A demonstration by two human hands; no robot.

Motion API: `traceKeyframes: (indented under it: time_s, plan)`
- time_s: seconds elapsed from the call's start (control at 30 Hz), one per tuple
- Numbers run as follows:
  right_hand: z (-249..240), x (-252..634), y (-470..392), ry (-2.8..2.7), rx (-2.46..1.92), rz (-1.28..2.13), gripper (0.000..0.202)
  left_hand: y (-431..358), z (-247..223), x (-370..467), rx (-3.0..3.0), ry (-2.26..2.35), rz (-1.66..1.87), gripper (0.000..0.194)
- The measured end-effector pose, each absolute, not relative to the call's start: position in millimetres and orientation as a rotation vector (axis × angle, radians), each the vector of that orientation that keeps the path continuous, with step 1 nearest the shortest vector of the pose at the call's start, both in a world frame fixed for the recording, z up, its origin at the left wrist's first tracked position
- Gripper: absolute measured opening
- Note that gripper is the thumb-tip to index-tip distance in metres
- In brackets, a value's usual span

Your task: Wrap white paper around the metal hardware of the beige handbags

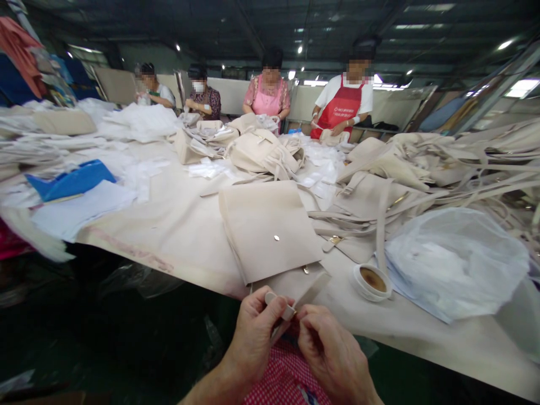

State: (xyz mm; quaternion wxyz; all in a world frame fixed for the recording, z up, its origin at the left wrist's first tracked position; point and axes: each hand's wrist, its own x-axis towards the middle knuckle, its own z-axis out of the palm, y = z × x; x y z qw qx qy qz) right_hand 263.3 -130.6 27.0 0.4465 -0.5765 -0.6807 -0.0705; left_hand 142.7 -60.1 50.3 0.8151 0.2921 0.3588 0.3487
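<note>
Nearside of the cream, square, leather-like bag (265, 222), the left hand (254, 329) pinched a narrow, cream, leather-like strap (289, 313); its axis sloped toward the adjacent right hand (331, 346); from where I stood, the right's grip was indeterminable.

Beyond the far edge of the bench (181, 219), a red bib apron (338, 99) bears white lettering (348, 109), too small and blurred to read.

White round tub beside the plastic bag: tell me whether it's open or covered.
Open: no lid covers the white round tub, and its brown contents show from above.
</note>
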Motion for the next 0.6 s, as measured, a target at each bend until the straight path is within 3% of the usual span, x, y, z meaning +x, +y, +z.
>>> traceKeyframes:
  time_s: [0.37, 0.6]
  plan:
    - [27, 263, -131, -1.587, -1.47, -0.018, 0.01, -60, 51, 144, 0.589, 0.739, 0.763, 0.045]
    - [40, 265, -129, -1.711, -1.404, -0.256, 0.016, -60, 53, 141, 0.529, 0.757, 0.741, 0.049]
